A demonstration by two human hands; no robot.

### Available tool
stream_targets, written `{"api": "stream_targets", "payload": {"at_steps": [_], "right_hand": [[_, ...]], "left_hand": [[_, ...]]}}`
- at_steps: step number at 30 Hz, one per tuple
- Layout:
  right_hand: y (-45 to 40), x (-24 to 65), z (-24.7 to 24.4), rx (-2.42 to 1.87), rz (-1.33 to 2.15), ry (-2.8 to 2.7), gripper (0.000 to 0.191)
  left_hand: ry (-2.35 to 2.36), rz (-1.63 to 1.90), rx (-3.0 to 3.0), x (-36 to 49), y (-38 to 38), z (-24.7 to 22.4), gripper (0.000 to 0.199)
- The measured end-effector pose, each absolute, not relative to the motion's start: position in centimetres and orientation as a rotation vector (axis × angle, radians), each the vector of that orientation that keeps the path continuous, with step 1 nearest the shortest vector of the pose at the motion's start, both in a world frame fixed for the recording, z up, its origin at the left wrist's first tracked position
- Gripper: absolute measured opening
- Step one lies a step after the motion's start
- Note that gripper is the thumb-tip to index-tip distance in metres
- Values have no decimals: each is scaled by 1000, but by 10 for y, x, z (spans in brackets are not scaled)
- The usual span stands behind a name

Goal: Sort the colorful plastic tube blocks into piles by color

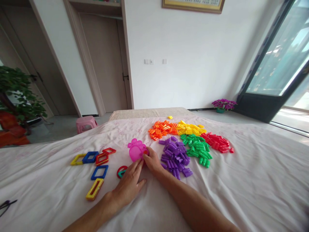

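Note:
A translucent pink paw-shaped piece [135,150] lies on the pale cloth in front of me. My right hand [152,161] is at its right edge, thumb and fingers pinched around a small red piece [145,152], mostly covered by the fingers. With fingers stretched out and thumb apart, my left hand [129,182] rests at the paw's near edge. Partly behind the left hand are a red ring-shaped piece [121,169] and a teal triangular frame [122,173]. A pile of purple plastic pieces [175,154] is just right of my right hand.
Orange pieces [160,129], yellow pieces [190,128], green pieces [199,148] and red pieces [217,142] lie in piles at the right. Leftward are blue frames [99,178], red frames [102,159] and yellow frames [94,190]. A pink stool [86,123] stands beyond the cloth [241,193].

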State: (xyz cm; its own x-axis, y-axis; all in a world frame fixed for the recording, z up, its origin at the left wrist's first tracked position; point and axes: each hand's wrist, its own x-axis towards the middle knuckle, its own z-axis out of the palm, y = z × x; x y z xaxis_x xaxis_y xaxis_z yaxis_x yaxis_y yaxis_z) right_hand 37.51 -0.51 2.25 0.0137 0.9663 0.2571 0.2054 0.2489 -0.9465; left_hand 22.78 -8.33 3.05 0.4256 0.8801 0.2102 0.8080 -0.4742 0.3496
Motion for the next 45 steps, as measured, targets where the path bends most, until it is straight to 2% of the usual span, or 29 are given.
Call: {"api": "stream_targets", "payload": {"at_steps": [3,6,10,16,19,25,28,31,37,42,45], "right_hand": [[-7,376,22,-1112,928,-1331,30],[-11,382,31,-1049,965,-1187,19],[-13,397,56,-999,1015,-1035,23],[4,446,86,-1066,847,-1073,22],[13,491,97,-1283,570,-1190,22],[-5,605,108,-2124,-107,-1240,45],[-22,651,95,-2330,-253,-1222,47],[-31,672,76,-2465,-215,-1270,46],[-30,639,63,-2367,-196,-1545,40],[-25,584,65,-2209,-110,-1726,34],[-22,544,64,-2119,-69,-1803,33]], "left_hand": [[1496,537,2653,226,-99,19,71],[1519,486,2756,218,-100,14,63],[1615,425,2811,194,-79,14,46],[1844,535,2831,142,-39,10,40],[1948,579,2809,126,-30,9,39],[1804,751,2997,127,-36,17,34],[1657,831,3068,134,-39,19,32],[1540,907,3063,142,-39,17,34],[1345,895,3023,165,-53,13,38],[1152,774,3007,190,-84,23,63],[919,719,3051,206,-101,35,69]]}}
